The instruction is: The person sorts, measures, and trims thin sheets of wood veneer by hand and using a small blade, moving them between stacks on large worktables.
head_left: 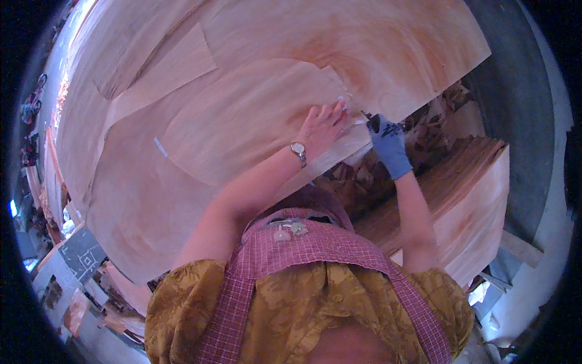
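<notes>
My left hand [323, 127], bare and wearing a wristwatch [298, 150], lies on a thin wood veneer sheet [242, 115] with its fingers stretched out. A small piece of white tape [341, 99] shows by its fingertips. To the right, my right hand [388, 138], in a blue-grey glove, is closed around a small dark tool [365, 114] whose tip points toward my left hand; its exact kind is hard to make out. Between the hands is a short white strip [360, 122]. Another white tape strip [160, 147] sits farther left on the veneer.
A larger veneer sheet [412, 54] spreads under and beyond my hands. At the right, a stack of veneer sheets [479, 200] stands beside crumpled veneer scraps [445, 118]. More scraps [79, 309] and boards lie at the lower left. A grey floor [515, 91] borders the right side.
</notes>
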Available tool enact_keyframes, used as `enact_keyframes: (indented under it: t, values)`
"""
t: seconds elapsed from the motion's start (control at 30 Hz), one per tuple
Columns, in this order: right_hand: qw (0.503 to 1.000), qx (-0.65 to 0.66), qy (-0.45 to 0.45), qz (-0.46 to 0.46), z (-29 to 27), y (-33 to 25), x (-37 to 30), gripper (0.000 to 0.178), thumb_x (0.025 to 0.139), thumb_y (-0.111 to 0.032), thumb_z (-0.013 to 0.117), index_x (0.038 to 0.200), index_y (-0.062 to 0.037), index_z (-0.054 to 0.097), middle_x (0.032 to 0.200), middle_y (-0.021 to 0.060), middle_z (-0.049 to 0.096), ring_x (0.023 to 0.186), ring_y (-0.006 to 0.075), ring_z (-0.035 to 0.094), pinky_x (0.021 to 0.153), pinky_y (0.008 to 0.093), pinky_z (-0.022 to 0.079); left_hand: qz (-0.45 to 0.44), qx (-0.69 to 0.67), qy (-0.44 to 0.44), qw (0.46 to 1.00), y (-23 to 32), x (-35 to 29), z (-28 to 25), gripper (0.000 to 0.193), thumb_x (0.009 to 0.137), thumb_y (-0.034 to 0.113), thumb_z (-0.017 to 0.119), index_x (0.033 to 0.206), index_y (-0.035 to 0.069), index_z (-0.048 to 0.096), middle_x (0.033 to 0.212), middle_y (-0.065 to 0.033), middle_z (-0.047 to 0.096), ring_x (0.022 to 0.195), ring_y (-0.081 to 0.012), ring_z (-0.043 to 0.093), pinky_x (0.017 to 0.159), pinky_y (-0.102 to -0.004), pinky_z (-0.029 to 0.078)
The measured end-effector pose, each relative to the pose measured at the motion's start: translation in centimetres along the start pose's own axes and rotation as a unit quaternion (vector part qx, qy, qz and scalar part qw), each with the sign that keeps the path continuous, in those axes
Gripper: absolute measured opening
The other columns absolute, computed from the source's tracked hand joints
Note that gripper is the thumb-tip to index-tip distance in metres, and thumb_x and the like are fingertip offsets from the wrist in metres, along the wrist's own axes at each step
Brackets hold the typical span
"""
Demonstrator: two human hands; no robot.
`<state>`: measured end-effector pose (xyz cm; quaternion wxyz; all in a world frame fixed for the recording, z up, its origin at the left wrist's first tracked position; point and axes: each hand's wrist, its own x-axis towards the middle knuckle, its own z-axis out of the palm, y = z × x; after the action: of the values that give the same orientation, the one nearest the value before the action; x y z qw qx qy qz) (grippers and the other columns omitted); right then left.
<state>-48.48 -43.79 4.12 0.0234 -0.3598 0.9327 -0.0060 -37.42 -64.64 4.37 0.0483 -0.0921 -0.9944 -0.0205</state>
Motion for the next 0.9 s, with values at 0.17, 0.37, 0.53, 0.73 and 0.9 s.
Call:
enact_keyframes:
  t: [0.17, 0.37, 0.53, 0.73, 0.9]
  values:
    - [0.791, 0.566, -0.107, 0.208, -7.8, 0.9, 3.3, 0.026, 0.092, -0.024, 0.062, 0.112, -0.0080, 0.063, 0.074, 0.0001, 0.064, 0.052, 0.0059, 0.048, 0.048, 0.0217, 0.038, -0.011, -0.043, 0.009, 0.999, -0.4, 0.2, -0.2, 0.047, 0.091, 0.035, 0.050, 0.133, 0.014, 0.051, 0.145, -0.0042, 0.042, 0.116, -0.0243, 0.046, 0.094, -0.0412, 0.039]
    - [0.731, 0.641, -0.164, 0.168, -9.9, -6.2, 8.4, 0.022, 0.091, -0.028, 0.065, 0.103, -0.0100, 0.067, 0.074, -0.0010, 0.065, 0.049, 0.0028, 0.041, 0.044, 0.0186, 0.033, -0.097, -0.202, 0.019, 0.974, -4.4, -1.5, -0.9, 0.047, 0.087, 0.024, 0.055, 0.132, 0.014, 0.050, 0.140, -0.0121, 0.045, 0.124, -0.0305, 0.043, 0.102, -0.0462, 0.035]
    - [0.689, 0.698, -0.169, 0.091, -7.2, -14.9, 16.2, 0.020, 0.089, -0.025, 0.067, 0.102, -0.0101, 0.064, 0.078, 0.0007, 0.066, 0.049, 0.0027, 0.042, 0.045, 0.0187, 0.033, -0.284, -0.144, 0.183, 0.930, -11.1, -5.3, -0.6, 0.048, 0.086, 0.016, 0.056, 0.133, 0.008, 0.048, 0.140, -0.0158, 0.045, 0.132, -0.0295, 0.040, 0.107, -0.0446, 0.032]
    - [0.674, 0.707, -0.176, 0.125, 0.6, -17.7, 20.1, 0.015, 0.089, -0.019, 0.065, 0.097, -0.0069, 0.062, 0.079, 0.0016, 0.065, 0.058, 0.0055, 0.051, 0.049, 0.0212, 0.040, -0.240, -0.139, 0.146, 0.950, -14.8, -4.3, -2.0, 0.055, 0.085, 0.016, 0.057, 0.138, 0.007, 0.045, 0.142, -0.0120, 0.045, 0.127, -0.0255, 0.044, 0.101, -0.0406, 0.037]
    - [0.732, 0.630, -0.248, 0.072, 0.7, -17.1, 21.2, 0.022, 0.087, -0.021, 0.064, 0.096, -0.0019, 0.062, 0.081, 0.0070, 0.067, 0.067, 0.0175, 0.064, 0.060, 0.0308, 0.051, -0.192, -0.099, 0.097, 0.972, -16.8, -3.5, -0.6, 0.056, 0.084, 0.022, 0.058, 0.137, 0.007, 0.046, 0.143, -0.0066, 0.044, 0.120, -0.0223, 0.045, 0.095, -0.0401, 0.038]
